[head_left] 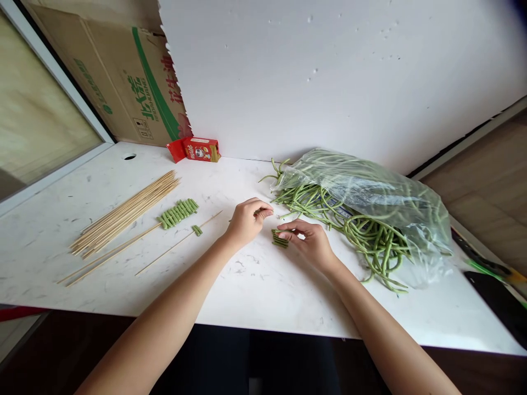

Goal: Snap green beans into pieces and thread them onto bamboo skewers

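Observation:
My left hand (247,220) hovers over the middle of the table with thumb and fingertips pinched together; whatever may be between them is too small to make out. Beside it, my right hand (310,241) has its thumb and fingers closed at a small row of cut green bean pieces (280,239) on the tabletop. To the left, a short bean piece (197,230) sits on or against a thin bamboo skewer (173,247). Farther left lies a skewer carrying a neat row of bean pieces (178,213).
A bundle of bamboo skewers (123,214) lies on the left of the white table (239,291). Long green beans (379,241) spill from a clear plastic bag (370,175) on the right. A red box (201,149) and a cardboard carton (115,82) stand behind; a black object (496,302) lies far right.

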Motion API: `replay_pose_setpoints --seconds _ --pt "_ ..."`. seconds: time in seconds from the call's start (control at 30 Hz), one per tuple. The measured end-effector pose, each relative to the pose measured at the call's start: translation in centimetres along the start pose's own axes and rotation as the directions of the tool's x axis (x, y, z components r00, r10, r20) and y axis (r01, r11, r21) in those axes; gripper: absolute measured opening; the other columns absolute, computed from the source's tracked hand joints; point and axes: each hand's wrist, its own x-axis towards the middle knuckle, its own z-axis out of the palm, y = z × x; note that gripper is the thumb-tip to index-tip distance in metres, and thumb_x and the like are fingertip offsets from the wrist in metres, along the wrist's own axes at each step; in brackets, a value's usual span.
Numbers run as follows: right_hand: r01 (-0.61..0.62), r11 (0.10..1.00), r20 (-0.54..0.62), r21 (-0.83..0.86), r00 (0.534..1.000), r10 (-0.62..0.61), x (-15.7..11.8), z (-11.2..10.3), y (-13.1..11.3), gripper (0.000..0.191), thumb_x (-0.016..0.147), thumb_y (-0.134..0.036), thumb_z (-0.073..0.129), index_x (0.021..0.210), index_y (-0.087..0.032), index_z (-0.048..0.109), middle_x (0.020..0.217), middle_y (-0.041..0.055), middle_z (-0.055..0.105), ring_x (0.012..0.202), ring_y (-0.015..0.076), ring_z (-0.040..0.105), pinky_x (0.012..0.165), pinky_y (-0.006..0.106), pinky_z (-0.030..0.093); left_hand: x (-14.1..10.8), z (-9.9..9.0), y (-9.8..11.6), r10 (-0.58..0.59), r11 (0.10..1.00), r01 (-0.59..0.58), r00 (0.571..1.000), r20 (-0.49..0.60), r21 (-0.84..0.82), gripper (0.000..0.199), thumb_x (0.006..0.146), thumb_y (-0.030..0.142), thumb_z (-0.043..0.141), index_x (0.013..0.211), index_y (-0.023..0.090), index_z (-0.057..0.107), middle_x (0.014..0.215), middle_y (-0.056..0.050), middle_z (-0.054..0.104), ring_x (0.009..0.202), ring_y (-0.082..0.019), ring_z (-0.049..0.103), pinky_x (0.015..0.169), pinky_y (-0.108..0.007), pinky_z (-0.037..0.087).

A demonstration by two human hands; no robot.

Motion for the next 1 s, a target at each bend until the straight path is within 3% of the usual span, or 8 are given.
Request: replay_pose_setpoints --seconds 0.1,0.23,0.37,0.57,0.7,0.8,0.87,1.0 --pt "0.088 0.992 0.042 -0.087 0.996 -0.084 -0.02 -0.35 -0.24 0.021 0.093 -0.044 0.078 0.101 -0.026 0.084 0.098 0.0092 0.079 0.088 0.0257 0.069 0.074 0.039 0.053 0.01 -0.03 -0.05 -0.004 1.000 0.004 1.000 0.004 0.004 0.009 0.096 0.015 0.069 0.093 0.018 0.076 0.091 -0.005 0.077 0.084 -0.016 0.071 0.073 -0.025 0.053" --pt "0.267 0.952 0.185 -0.151 0.954 -0.238 -0.19 -0.36 -0.54 0.011 0.093 -0.035 0.079 0.100 -0.028 0.084 0.093 0.0080 0.075 0.091 0.0259 0.064 0.085 0.043 0.051 0.09 -0.12 -0.03 -0.024 1.000 0.024 1.000 0.005 0.002 0.008 0.096 0.018 0.069 0.093 0.018 0.076 0.092 -0.005 0.077 0.084 -0.016 0.071 0.068 -0.024 0.051" --pt "0.309 0.933 0.291 -0.183 0.924 -0.249 -0.28 -0.15 -0.51 0.009 0.092 -0.030 0.080 0.099 -0.026 0.083 0.082 0.0066 0.073 0.085 0.0253 0.060 0.080 0.042 0.049 0.11 -0.17 0.08 -0.036 0.999 0.036 0.999 0.004 -0.001 0.008 0.097 0.020 0.069 0.093 0.018 0.077 0.093 -0.005 0.078 0.084 -0.015 0.071 0.070 -0.025 0.052" --pt "0.302 0.922 0.309 -0.243 0.925 -0.222 -0.08 -0.65 -0.60 0.014 0.090 -0.032 0.081 0.102 -0.025 0.082 0.082 0.0068 0.072 0.086 0.0258 0.058 0.080 0.041 0.049 0.04 -0.12 0.08 -0.054 0.999 0.054 0.998 0.015 -0.001 0.009 0.096 0.022 0.070 0.094 0.019 0.077 0.094 -0.006 0.078 0.083 -0.016 0.071 0.065 -0.024 0.050" --pt "0.258 0.941 0.252 -0.221 0.947 -0.201 0.04 -0.91 -0.95 0.023 0.089 -0.041 0.083 0.106 -0.025 0.081 0.084 0.0063 0.072 0.085 0.0247 0.059 0.080 0.040 0.049 0.03 0.04 -0.18 -0.037 0.999 0.039 0.998 0.046 -0.029 0.007 0.095 0.021 0.072 0.095 0.018 0.078 0.093 -0.007 0.077 0.085 -0.017 0.071 0.067 -0.024 0.053" --pt "0.118 0.972 0.070 -0.201 0.992 -0.106 0.17 -0.84 -0.77 0.026 0.094 -0.047 0.076 0.106 -0.024 0.080 0.084 0.0060 0.072 0.078 0.0217 0.058 0.072 0.036 0.047 -0.01 0.24 -0.20 0.013 0.998 -0.008 0.997 0.076 -0.066 0.010 0.094 0.017 0.071 0.098 0.018 0.081 0.094 -0.007 0.074 0.088 -0.017 0.071 0.077 -0.027 0.057" --pt "0.040 0.989 -0.035 -0.142 0.998 -0.045 0.27 -0.71 -0.47 0.028 0.096 -0.049 0.072 0.105 -0.023 0.079 0.084 0.0060 0.072 0.075 0.0200 0.058 0.067 0.034 0.045 -0.08 0.38 -0.02 0.043 0.995 -0.035 0.995 0.088 -0.093 0.013 0.094 0.015 0.071 0.101 0.018 0.082 0.095 -0.007 0.072 0.088 -0.016 0.070 0.081 -0.028 0.058" --pt "-0.037 0.999 -0.043 0.009 0.998 0.037 0.42 -0.39 -0.14 0.033 0.097 -0.053 0.068 0.101 -0.022 0.079 0.092 0.0077 0.074 0.074 0.0192 0.059 0.060 0.031 0.043 -0.28 0.64 0.73 0.040 0.986 -0.026 0.996 0.081 -0.163 0.013 0.092 0.016 0.074 0.101 0.020 0.083 0.092 -0.006 0.072 0.085 -0.016 0.071 0.078 -0.027 0.058"
